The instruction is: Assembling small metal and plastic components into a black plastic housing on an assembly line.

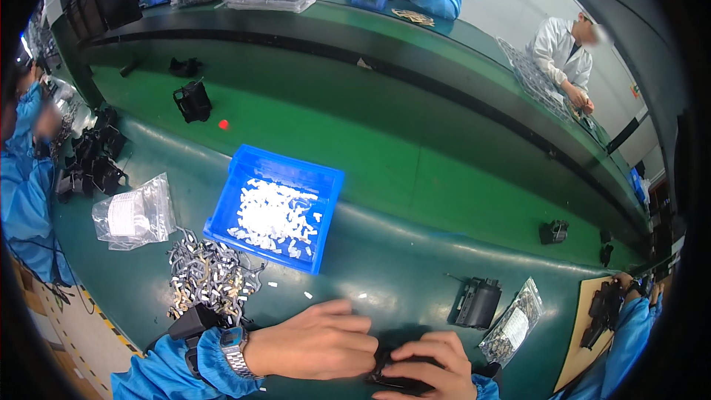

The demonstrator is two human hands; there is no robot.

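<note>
The left hand (315, 346) points rightward, tips too hidden to tell if its grip is apart or together. Beside it, low in view, a glossy black part (394, 381) shows only partly, outline unclear. The right hand (438, 367), cut off below, clamps its grip on it.
</note>
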